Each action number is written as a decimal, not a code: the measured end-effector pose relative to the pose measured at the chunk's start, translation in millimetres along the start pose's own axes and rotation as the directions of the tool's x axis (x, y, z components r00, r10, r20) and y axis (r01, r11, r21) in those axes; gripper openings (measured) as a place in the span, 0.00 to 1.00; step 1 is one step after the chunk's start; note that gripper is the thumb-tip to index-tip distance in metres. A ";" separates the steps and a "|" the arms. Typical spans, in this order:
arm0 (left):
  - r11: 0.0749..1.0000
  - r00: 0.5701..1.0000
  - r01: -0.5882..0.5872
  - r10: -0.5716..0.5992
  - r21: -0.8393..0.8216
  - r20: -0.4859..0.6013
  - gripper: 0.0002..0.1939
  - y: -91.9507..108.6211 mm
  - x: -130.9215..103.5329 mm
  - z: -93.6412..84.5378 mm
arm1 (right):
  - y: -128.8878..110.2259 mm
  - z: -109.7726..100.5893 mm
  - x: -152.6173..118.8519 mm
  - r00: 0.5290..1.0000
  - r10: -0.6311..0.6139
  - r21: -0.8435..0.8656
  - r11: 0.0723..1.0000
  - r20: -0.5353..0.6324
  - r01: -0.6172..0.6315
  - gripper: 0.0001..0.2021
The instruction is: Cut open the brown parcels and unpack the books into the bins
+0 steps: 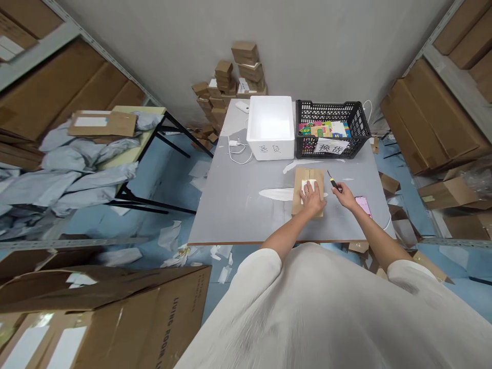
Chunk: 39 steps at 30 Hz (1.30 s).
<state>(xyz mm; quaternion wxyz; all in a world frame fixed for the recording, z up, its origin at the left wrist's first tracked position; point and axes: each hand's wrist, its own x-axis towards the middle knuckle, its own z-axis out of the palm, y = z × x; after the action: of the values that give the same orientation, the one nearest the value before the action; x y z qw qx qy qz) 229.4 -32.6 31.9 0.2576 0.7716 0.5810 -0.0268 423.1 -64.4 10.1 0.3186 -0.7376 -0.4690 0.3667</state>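
Rectangular cardboard box (pixel 297 193) lay on the smooth grey counter (pixel 234 215), left hand (pixel 313 197) spread wide over its white label (pixel 303 183), right hand (pixel 345 196) gripped a slim cutter (pixel 333 182), white foam bin (pixel 271 150) stood beside black lattice crate (pixel 358 123) holding colourful packets (pixel 323 129).

Room left of carton (pixel 298 177); bin (pixel 270 149), crate (pixel 305 148) beyond.

Even light, bent edges

We see pale, even light over the grey table (pixel 234 215), shadows faint. The white box (pixel 271 154) near 12 o'clock almost washes out inside. Wide-angle stretch tilts the shelves (pixel 38 55) at 10 and 2 o'clock; we find the grey bags (pixel 90 197) at 9 o'clock soft.
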 end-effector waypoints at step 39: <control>0.920 0.943 -0.332 0.321 0.207 0.088 0.40 -68.4 -14.7 -21.1 | -4.9 -47.4 24.9 0.856 -0.183 -0.430 0.802 0.483 0.414 0.18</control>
<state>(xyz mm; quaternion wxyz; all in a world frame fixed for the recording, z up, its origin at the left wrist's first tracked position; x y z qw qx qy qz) 156.9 -23.4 30.2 0.1873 0.8803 0.4307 -0.0676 467.9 -45.5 33.1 0.0541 -0.6139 -0.7200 0.3191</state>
